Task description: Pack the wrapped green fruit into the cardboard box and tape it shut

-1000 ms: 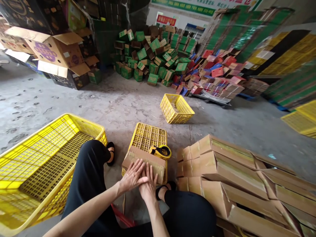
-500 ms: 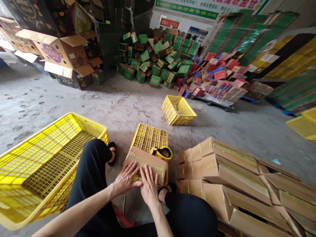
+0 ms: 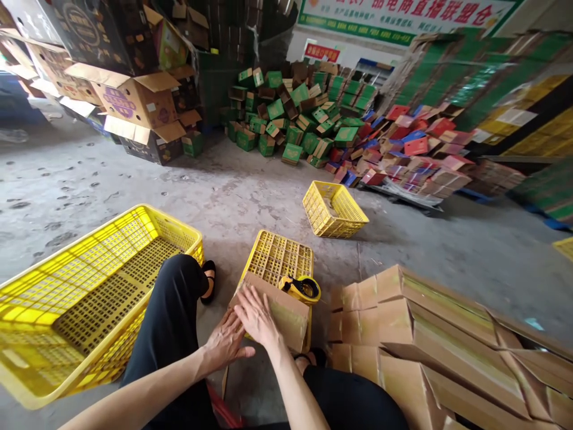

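Observation:
A small brown cardboard box [image 3: 286, 315] lies on an upturned yellow plastic crate [image 3: 282, 254] between my knees. My right hand [image 3: 256, 313] rests flat on the box's left part, fingers stretched out. Just beside and partly beneath it, my left hand [image 3: 226, 343] touches the box's left end, its fingers extended and thumb apart. Neither hand grips anything. On the crate behind the box sits a yellow and black tape dispenser [image 3: 301, 288].
A big yellow basket [image 3: 129, 263] stands at my left. Stacked flat cartons [image 3: 447, 334] lie at my right. Ahead on the floor is a smaller yellow crate [image 3: 335, 209]. Heaps of green boxes [image 3: 293, 152] and red boxes [image 3: 416, 146] fill the back.
My right hand has slid left along the box, over the fingers of my left hand. My left hand has shifted toward the box's left end. The whole view has turned slightly left.

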A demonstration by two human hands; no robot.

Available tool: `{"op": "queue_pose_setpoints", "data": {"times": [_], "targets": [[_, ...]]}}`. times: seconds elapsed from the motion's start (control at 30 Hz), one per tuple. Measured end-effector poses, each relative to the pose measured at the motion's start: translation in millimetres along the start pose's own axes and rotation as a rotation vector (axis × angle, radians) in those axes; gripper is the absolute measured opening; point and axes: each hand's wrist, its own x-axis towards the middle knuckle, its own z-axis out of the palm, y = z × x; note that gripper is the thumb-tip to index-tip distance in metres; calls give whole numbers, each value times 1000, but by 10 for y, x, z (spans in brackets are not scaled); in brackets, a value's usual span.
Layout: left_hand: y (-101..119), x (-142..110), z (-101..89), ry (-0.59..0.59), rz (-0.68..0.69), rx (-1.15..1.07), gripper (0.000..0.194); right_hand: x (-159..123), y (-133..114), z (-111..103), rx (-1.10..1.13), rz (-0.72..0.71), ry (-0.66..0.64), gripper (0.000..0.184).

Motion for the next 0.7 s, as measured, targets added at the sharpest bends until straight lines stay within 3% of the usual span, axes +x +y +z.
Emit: {"op": "queue_pose_setpoints", "data": {"times": [0.1,0.23,0.33,0.47,0.53,0.7], "targets": [[6,10,12,-15,-19,-26,95,182,-64,28,18,-51,-8,63],[54,32,-30,-23,-40,-36,98,390,-9,-86,-28,55,1,63],[47,-8,-57,-5,-47,-27,95,358,-14,-121,-50,124,15,68],[-21,-36,-70,18,-94,-21,88,195,-43,-65,-22,-40,-38,66],[-39,-7,-73,31,-101,-15,90,194,-20,-77,-14,-56,-52,63],[-37,27,-81,66,-70,20,95,272,92,-184,-35,156,30,64]]}}
